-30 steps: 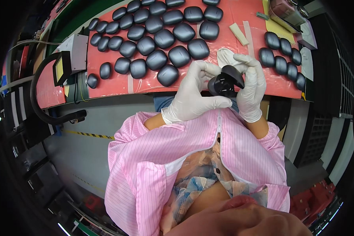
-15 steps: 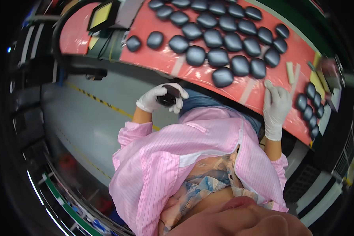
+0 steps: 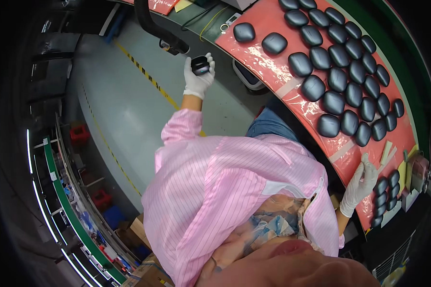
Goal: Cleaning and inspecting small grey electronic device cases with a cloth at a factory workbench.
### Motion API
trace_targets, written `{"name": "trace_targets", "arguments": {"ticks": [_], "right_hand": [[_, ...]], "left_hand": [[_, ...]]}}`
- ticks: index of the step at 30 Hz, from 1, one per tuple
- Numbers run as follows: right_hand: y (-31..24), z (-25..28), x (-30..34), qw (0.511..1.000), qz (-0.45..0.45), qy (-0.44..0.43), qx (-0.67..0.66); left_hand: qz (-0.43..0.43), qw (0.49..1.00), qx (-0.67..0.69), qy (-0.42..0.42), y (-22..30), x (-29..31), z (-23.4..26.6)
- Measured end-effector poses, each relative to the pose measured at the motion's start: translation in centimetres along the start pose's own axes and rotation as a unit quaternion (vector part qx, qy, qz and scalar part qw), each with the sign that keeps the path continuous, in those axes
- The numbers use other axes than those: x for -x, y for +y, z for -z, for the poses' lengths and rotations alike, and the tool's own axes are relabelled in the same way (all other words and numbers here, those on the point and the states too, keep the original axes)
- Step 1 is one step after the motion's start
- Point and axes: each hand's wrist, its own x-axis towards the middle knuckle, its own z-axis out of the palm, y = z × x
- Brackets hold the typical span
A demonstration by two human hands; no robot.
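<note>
My left hand (image 3: 198, 82), in a white glove, is raised over the aisle floor with its fingers wrapped round a dark, glossy earbud case (image 3: 200, 66). The case looks swung apart into two halves, its inside too small to make out. Just above it, the end of a black hose (image 3: 177, 47) comes near my fingertips. On the far right, my gloved right hand (image 3: 361, 184) rests at the front edge of the red mat (image 3: 299, 112), fingers stretched and holding nothing. Beside that hand lie a pale strip (image 3: 386, 153) and a small group of dark cases (image 3: 380, 198).
Many rounded dark cases (image 3: 337, 79) spread in rows over the mat. At its right end stands a small clear-sided box (image 3: 419, 170) by yellow paper. Cables (image 3: 210, 21) lie on the green bench top. Yellow-black tape (image 3: 151, 79) marks the floor; a bin (image 3: 249, 79) stands below the bench.
My left hand has moved up and away to the hose end with the case, which now shows two halves. The view has swung left; my right hand stays by the mat's front edge.
</note>
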Motion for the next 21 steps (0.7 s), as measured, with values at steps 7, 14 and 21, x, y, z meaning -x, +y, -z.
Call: {"name": "trace_targets", "arguments": {"ticks": [7, 14, 21], "right_hand": [[-7.7, 0.3, -4.0, 0.972, 0.058, 0.032, -0.227], [-11.5, -1.6, -6.2, 0.939, 0.290, 0.030, -0.181], [-7.8, 0.2, -4.6, 0.954, 0.185, 0.081, -0.223]], "left_hand": [[0.126, 0.979, -0.114, -0.114, -13.6, 11.6, -16.9], [0.231, 0.937, -0.228, -0.133, -21.7, 13.8, -21.1], [0.320, 0.907, -0.187, -0.199, -24.1, 13.7, -21.3]]}}
